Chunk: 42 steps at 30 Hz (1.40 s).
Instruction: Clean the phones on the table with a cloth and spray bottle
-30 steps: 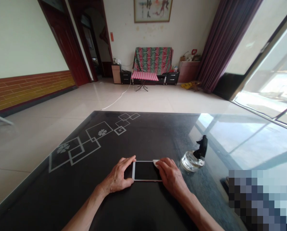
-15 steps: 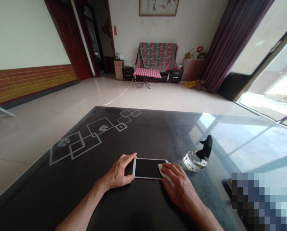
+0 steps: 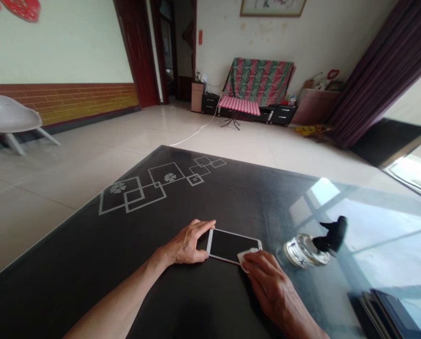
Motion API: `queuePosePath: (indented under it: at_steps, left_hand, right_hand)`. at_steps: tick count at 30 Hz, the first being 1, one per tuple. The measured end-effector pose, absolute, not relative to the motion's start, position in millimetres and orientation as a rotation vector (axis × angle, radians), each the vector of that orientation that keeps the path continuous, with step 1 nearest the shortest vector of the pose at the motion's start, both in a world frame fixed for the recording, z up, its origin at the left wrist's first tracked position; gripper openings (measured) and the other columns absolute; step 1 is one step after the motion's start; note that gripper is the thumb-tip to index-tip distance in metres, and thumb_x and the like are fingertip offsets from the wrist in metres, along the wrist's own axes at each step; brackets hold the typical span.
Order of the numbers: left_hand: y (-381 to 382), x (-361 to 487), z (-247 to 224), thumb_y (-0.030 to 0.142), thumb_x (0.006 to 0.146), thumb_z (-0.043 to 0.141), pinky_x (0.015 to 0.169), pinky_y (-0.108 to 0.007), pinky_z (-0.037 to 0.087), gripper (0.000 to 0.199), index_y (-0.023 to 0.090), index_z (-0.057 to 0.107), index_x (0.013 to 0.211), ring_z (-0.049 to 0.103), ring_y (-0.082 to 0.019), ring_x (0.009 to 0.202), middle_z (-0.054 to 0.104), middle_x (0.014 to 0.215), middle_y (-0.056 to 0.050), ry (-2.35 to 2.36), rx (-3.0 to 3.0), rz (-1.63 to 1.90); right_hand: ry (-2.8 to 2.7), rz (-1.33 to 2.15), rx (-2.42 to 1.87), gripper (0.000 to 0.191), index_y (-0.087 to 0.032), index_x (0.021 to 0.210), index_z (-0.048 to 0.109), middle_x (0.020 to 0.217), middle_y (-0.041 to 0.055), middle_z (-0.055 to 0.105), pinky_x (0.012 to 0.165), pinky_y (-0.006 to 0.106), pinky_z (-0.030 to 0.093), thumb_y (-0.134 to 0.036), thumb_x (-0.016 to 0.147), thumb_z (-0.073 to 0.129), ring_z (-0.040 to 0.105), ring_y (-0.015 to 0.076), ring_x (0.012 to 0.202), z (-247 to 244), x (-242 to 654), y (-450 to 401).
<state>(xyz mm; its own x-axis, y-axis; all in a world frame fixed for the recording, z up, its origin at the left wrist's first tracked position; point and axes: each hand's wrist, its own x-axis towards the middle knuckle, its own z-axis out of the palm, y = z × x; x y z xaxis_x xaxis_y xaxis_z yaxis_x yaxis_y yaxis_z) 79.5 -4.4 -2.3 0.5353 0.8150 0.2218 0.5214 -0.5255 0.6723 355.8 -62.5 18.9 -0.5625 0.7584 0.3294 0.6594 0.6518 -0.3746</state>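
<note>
White-framed, dark-screened flat smartphone (image 3: 232, 246) lying on the glossy black glass desk (image 3: 182, 197). Left hand (image 3: 188, 244), grip loosely curled, steadies the phone's left end, as a second ago. Right hand (image 3: 272, 285), grip closed on a small white wiping cloth (image 3: 246, 256), has slid from the phone's upper right corner to its lower right corner. Clear round glass ashtray (image 3: 304, 252) sits right of the phone.

Big glossy black glass table (image 3: 90, 263) with white squares and flower prints (image 3: 157, 181) out beyond the left hand (image 3: 187, 245). White-edged smartphone (image 3: 231, 245) lies flat right between both hands, round clear glass ashtray (image 3: 304, 252) just past the right hand (image 3: 272, 287), dark flat gadget (image 3: 390, 308) further right.
</note>
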Motion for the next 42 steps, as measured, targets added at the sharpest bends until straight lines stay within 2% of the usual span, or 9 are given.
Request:
queuePosePath:
  at_steps: [4, 11, 19, 27, 32, 38, 42]
  left_hand:
    - [-6, 81, 1, 0.015, 0.061, 0.066, 0.104, -0.039, 0.039, 0.087, 0.02, 0.035, 0.143, 0.049, -0.026, 0.116, 0.055, 0.131, -0.008, 1.079, 2.247, 0.732]
    - [-5, 81, 0, 0.014, 0.063, 0.064, 0.103, -0.042, 0.04, 0.085, 0.022, 0.035, 0.142, 0.05, -0.026, 0.117, 0.056, 0.13, -0.008, 1.078, 2.253, 0.741]
    - [-5, 80, -2, 0.013, 0.062, 0.064, 0.105, -0.041, 0.039, 0.086, 0.022, 0.035, 0.143, 0.048, -0.026, 0.118, 0.054, 0.131, -0.007, 1.092, 2.258, 0.719]
    - [-5, 79, -2, 0.012, 0.063, 0.064, 0.106, -0.041, 0.038, 0.088, 0.025, 0.032, 0.144, 0.047, -0.025, 0.117, 0.053, 0.132, -0.005, 1.085, 2.246, 0.709]
    - [-6, 80, -1, 0.011, 0.063, 0.063, 0.105, -0.04, 0.039, 0.087, 0.024, 0.032, 0.144, 0.047, -0.025, 0.117, 0.054, 0.131, -0.006, 1.065, 2.242, 0.719]
    - [-6, 79, -2, 0.011, 0.064, 0.063, 0.106, -0.04, 0.038, 0.088, 0.024, 0.031, 0.144, 0.047, -0.024, 0.117, 0.053, 0.132, -0.005, 1.071, 2.247, 0.712]
    - [-6, 79, -2, 0.011, 0.063, 0.063, 0.106, -0.039, 0.038, 0.088, 0.024, 0.031, 0.144, 0.046, -0.024, 0.118, 0.053, 0.131, -0.005, 1.077, 2.246, 0.703]
  right_hand:
    - [-2.455, 0.297, -1.033, 0.033, -0.026, 0.119, 0.059, 0.111, 0.0068, 0.063, 0.091, 0.038, 0.052, -0.014, 0.092, 0.046, 0.056, 0.0227, 0.105, 28, 331, -60]
    - [-2.45, 0.356, -0.979, 0.034, -0.025, 0.111, 0.062, 0.104, 0.0057, 0.063, 0.092, 0.038, 0.049, -0.006, 0.088, 0.045, 0.056, 0.0212, 0.1, 29, 289, -59]
    - [-2.421, 0.411, -1.096, 0.031, -0.023, 0.108, 0.06, 0.108, 0.0059, 0.063, 0.092, 0.036, 0.048, -0.007, 0.09, 0.041, 0.055, 0.0204, 0.102, 33, 327, -62]
    - [-2.213, 0.008, -1.339, 0.021, -0.02, 0.108, 0.058, 0.105, 0.0093, 0.063, 0.079, 0.037, 0.051, -0.02, 0.094, 0.042, 0.06, 0.0225, 0.093, 19, 386, -42]
    - [-2.267, -0.046, -1.407, 0.022, -0.019, 0.104, 0.057, 0.107, 0.0099, 0.062, 0.082, 0.037, 0.049, -0.015, 0.092, 0.039, 0.058, 0.0227, 0.095, 16, 382, -23]
    - [-2.32, -0.042, -1.498, 0.016, -0.018, 0.087, 0.056, 0.083, 0.0069, 0.059, 0.067, 0.034, 0.046, -0.009, 0.085, 0.043, 0.054, 0.0222, 0.077, 12, 373, -19]
    - [-2.282, -0.086, -1.582, 0.01, -0.019, 0.079, 0.053, 0.075, 0.0056, 0.054, 0.061, 0.034, 0.042, -0.01, 0.08, 0.047, 0.05, 0.0219, 0.069, 9, 377, -37]
